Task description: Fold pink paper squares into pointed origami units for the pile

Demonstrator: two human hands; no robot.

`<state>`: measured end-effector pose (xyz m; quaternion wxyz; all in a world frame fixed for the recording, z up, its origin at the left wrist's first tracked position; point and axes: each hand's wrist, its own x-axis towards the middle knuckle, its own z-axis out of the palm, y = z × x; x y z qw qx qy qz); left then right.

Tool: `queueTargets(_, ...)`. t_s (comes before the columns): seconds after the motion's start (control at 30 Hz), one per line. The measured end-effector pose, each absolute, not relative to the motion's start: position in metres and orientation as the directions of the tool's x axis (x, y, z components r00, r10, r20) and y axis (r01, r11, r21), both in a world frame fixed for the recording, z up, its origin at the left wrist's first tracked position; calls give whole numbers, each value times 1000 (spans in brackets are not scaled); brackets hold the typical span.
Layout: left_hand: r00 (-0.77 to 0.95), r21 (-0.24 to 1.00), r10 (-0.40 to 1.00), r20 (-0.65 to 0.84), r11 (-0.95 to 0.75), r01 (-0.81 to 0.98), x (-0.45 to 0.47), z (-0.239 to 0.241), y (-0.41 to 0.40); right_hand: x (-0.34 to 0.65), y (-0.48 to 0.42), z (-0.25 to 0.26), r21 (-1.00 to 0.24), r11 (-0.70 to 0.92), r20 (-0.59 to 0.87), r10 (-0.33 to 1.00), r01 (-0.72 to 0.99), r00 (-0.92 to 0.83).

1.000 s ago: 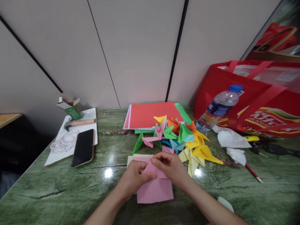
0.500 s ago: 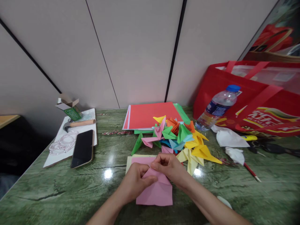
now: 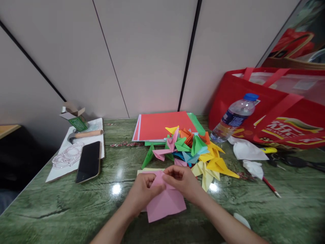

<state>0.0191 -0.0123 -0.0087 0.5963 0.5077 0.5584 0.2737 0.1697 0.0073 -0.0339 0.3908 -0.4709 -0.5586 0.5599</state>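
So the pink paper (image 3: pixel 166 206) is right between both hands, just over the tabletop. Left hand (image 3: pixel 143 189) is mostly curled, thumb pressing the paper's left side against bent fingers; right hand (image 3: pixel 184 181) has thumb and fingertips pinched together on the top end, other fingers curled in. The table (image 3: pixel 76 213) they're over is a glossy green stone or wood-look surface with dark streaks, and there's a bright light reflection just left of the left hand plus another right of the right hand. Just past the right hand is a heap of folded paper pieces (image 3: pixel 199 145) in loads of colours, with a stack of coloured sheets (image 3: pixel 165 125) beyond it, up near the wall. That wall (image 3: pixel 152 57) is plain grey panels with dark seams, straight ahead of both hands. Well left of the left hand, a phone (image 3: pixel 88 162) partly overlaps a white board (image 3: pixel 57 173). Off beyond the right hand, a blue-capped bottle (image 3: pixel 236 117) stands in front of a big red bag (image 3: pixel 276 91).
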Motion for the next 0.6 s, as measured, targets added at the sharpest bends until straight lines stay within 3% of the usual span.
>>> queueTargets(0.1,216,913,911,-352,283,294,20,-10,-13,169,7,-32,-992,-34,-63,970,124,-234)
queueTargets(0.3,369,949,881,-295,225,222,18,-6,-9,169,7,-28,-989,-13,-52,965,150,-259)
queueTargets(0.5,219,872,975,-37,-76,484,15,-12,-10,167,3,-28,-993,5,-38,938,122,-346)
queueTargets(0.6,200,819,980,13,-125,560,14,-12,-11,167,3,-28,-992,-11,-56,930,126,-362)
